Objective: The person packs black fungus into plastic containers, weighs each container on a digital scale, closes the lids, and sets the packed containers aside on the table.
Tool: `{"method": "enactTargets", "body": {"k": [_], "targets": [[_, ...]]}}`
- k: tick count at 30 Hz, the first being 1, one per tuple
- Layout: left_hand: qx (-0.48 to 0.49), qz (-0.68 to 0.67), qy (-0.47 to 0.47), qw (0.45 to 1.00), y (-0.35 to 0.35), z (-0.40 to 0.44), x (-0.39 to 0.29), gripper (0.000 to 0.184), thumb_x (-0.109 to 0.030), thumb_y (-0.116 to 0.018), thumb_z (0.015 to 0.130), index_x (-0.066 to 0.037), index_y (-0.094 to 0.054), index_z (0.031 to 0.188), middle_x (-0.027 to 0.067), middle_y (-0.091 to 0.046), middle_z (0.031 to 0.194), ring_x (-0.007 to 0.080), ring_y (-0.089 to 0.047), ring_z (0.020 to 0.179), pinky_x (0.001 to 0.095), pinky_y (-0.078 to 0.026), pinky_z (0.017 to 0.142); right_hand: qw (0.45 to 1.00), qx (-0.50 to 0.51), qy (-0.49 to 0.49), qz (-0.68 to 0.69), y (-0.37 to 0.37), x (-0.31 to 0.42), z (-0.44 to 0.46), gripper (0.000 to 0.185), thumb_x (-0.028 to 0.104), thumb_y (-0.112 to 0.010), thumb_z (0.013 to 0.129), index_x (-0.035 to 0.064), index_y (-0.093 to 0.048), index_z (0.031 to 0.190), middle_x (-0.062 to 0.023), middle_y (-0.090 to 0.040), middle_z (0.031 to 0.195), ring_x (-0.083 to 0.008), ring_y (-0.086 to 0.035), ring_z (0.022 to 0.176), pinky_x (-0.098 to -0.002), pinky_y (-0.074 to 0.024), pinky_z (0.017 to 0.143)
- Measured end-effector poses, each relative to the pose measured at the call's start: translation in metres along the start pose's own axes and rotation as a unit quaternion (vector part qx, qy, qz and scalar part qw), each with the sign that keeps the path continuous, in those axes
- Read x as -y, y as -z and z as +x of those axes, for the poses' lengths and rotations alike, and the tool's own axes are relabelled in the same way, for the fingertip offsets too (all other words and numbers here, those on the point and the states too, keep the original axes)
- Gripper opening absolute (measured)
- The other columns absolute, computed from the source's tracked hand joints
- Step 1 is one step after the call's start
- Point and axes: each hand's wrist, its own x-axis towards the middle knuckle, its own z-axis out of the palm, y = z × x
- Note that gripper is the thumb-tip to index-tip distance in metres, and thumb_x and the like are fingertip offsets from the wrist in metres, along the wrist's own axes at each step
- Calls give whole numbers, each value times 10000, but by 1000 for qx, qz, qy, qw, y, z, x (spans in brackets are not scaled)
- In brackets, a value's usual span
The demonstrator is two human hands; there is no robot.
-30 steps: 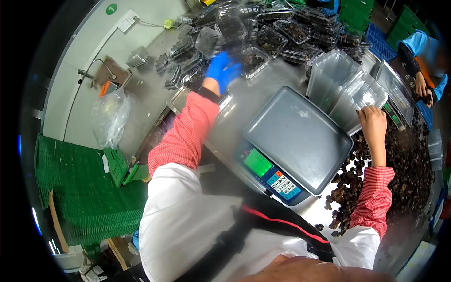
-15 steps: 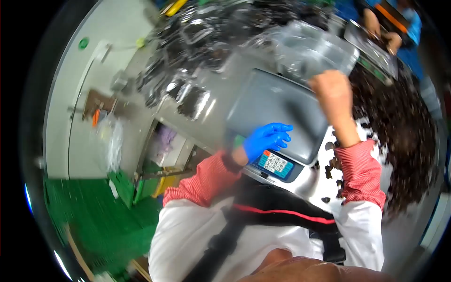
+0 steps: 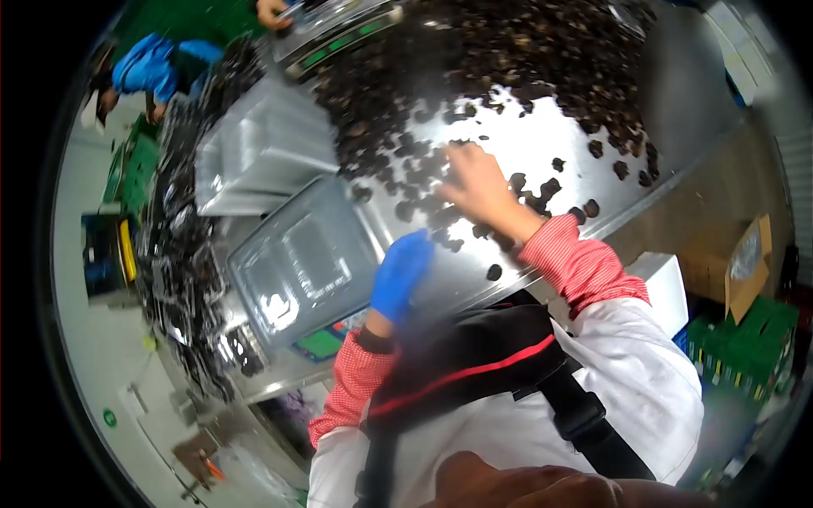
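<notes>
My left hand (image 3: 401, 273) in a blue glove is beside the right edge of the scale (image 3: 373, 224); motion blur smears its fingers, and I cannot make out anything in them. On the scale's pan rests what looks like a clear plastic tray (image 3: 309, 267). My bare right hand (image 3: 481, 188) reaches over the metal table (image 3: 508, 127) with its fingers apart and nothing visible in them. Dark, crinkled pieces (image 3: 542, 51) lie around and beyond it, scattered near the hand and dense at the far side.
Stacked clear containers (image 3: 267, 148) stand behind the scale. Many filled packs (image 3: 174, 245) lie at the left. A co-worker in blue (image 3: 148, 72) is at the upper left; another person's hand (image 3: 273, 13) shows at the top. An open cardboard box (image 3: 745, 267) is at the right.
The view has swung toward the dark pieces. My right hand has gone from the stacked containers to above the pieces. My left hand has come back from the packs. A clear tray now appears on the scale.
</notes>
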Motion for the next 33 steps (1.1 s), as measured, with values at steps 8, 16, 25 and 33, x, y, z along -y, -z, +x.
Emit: {"method": "enactTargets", "body": {"k": [8,16,25,33], "targets": [[-116,286,-79,948,-32,66,63,898,-89,-769,793,12,-242,1514,163,-456,1376,240,-488,1226,355,-479,973,846,-67,-445,-287,201,-306,-17,956,738,-622,751,178,-346,1475,-269,-522,1270,-441,-548,1158,-534,-456,955],[-123,426,-60,894,-49,103,82,1141,-131,-890,659,-24,-178,1544,166,-340,1523,290,-382,1373,381,-309,1150,881,4,-409,-237,168,-351,24,901,806,-532,756,161,-495,1385,-298,-508,1283,-468,-519,1168,-510,-456,956],[-40,369,-71,926,-103,138,60,1047,26,-783,684,-94,-211,1553,142,-369,1489,273,-446,1274,375,-369,1093,978,108,-135,-118,67,-163,-40,691,396,-713,836,268,-420,1449,-201,-537,1060,-362,-579,903,-446,-536,748],[1,420,-119,899,-91,124,45,1165,-82,-868,615,-89,-179,1555,180,-430,1421,367,-458,1266,429,-390,1082,972,121,-186,-79,118,-131,-50,952,526,-806,692,216,-380,1485,-187,-546,997,-354,-602,863,-433,-522,731]]}}
